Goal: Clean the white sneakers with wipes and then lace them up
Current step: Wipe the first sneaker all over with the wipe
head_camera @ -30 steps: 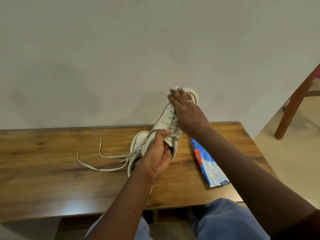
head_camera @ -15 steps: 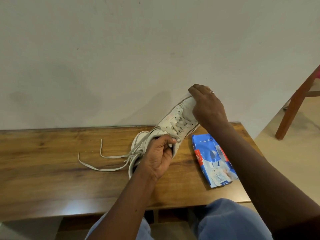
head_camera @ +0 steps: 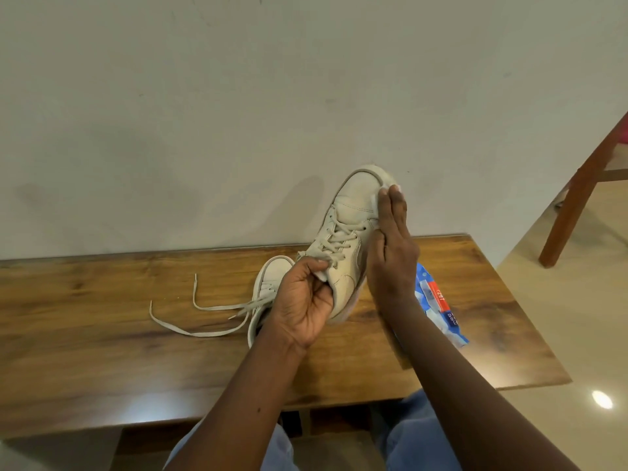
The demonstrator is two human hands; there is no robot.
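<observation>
A white laced sneaker [head_camera: 350, 226] stands tilted with its toe up against the wall and its heel near the table. My left hand [head_camera: 302, 300] grips its heel collar and tongue area. My right hand [head_camera: 390, 253] lies flat along the shoe's right side with straight fingers, pressing a white wipe [head_camera: 384, 192] whose edge shows at the fingertips. A second white sneaker [head_camera: 268, 283] lies on the table behind my left hand, partly hidden, with its loose laces [head_camera: 200, 317] trailing left.
A blue pack of wipes [head_camera: 438, 307] lies on the wooden table [head_camera: 102, 334] just right of my right forearm. The wall stands right behind the table. A wooden chair leg [head_camera: 577, 192] is on the floor at right.
My right hand slid from over the toe down to the shoe's right side, now flat with fingers straight. The shoe turned so its top and toe cap face me.
</observation>
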